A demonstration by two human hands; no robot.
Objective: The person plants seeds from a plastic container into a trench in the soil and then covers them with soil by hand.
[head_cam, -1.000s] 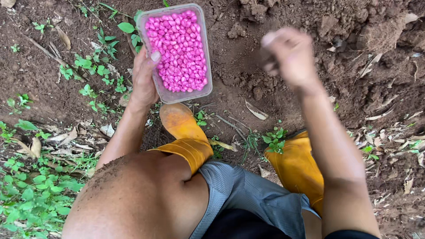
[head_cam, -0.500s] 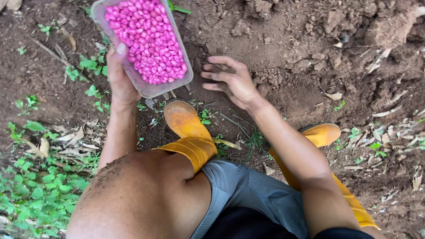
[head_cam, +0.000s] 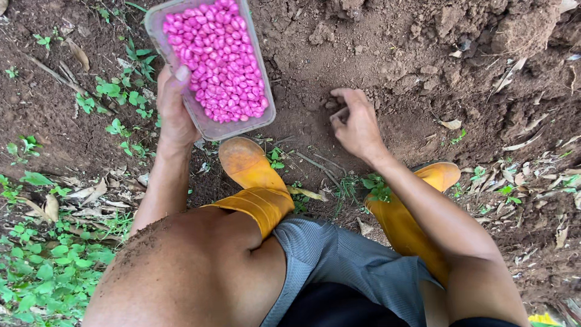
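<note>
Loose brown soil (head_cam: 387, 54) with clods covers the ground ahead; small green weeds (head_cam: 48, 272) and dry leaves lie to the left. Two yellow rubber boots (head_cam: 251, 175) stand between the hands. The left hand (head_cam: 175, 115) holds a clear rectangular plastic tray (head_cam: 260, 115) above the ground, its grip clamped on the tray's near edge, thumb on the rim. The tray is nearly full of bright pink seeds (head_cam: 218, 57). The right hand (head_cam: 357, 124) rests on the soil, fingers drawn together, well apart from the tray
</note>
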